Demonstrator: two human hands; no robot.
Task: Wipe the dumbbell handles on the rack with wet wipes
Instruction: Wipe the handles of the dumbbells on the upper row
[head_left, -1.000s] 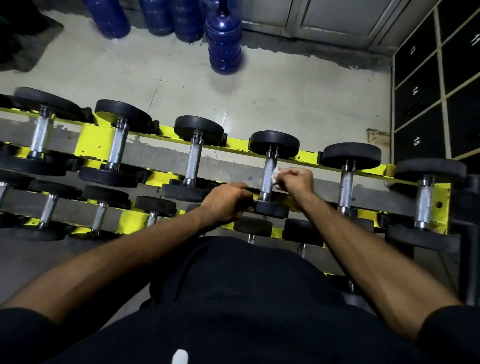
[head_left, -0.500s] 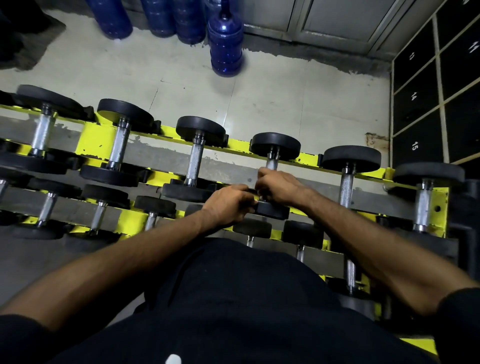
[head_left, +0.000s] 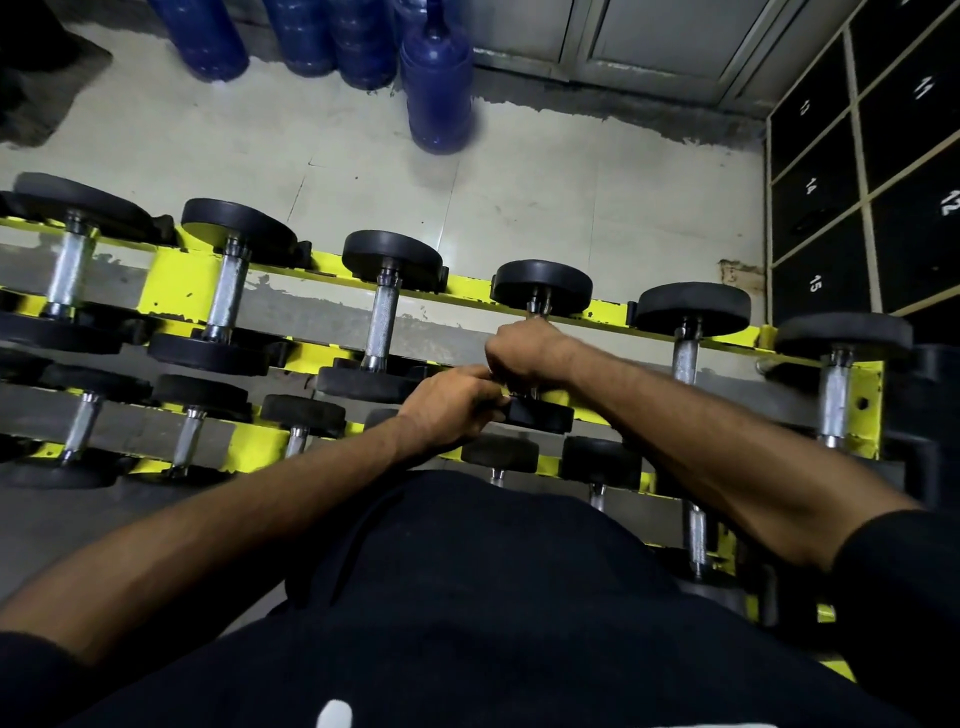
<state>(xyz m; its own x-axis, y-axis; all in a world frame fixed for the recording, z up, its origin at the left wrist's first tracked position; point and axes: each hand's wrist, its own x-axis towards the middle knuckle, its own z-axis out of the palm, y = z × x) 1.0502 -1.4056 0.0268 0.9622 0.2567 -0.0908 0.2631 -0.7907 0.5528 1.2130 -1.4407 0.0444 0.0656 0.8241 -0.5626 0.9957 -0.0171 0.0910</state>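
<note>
A yellow rack (head_left: 182, 283) holds rows of black dumbbells with metal handles. My right hand (head_left: 524, 351) is wrapped round the handle of the fourth dumbbell (head_left: 541, 287) on the top row, covering most of the handle. The wet wipe is hidden inside that grip. My left hand (head_left: 452, 405) grips the near black head (head_left: 543, 415) of the same dumbbell, fingers curled over its edge. Neighbouring handles, such as the third dumbbell (head_left: 382, 325) and the fifth dumbbell (head_left: 685, 358), stand bare.
Blue water jugs (head_left: 436, 88) stand on the tiled floor beyond the rack. Numbered black lockers (head_left: 821, 234) line the right wall. A lower row of smaller dumbbells (head_left: 189, 431) sits close to my body.
My right hand went from pinching the white wipe beside the handle to closing round the handle, then slid a little toward the far head. My left hand stayed on the near head.
</note>
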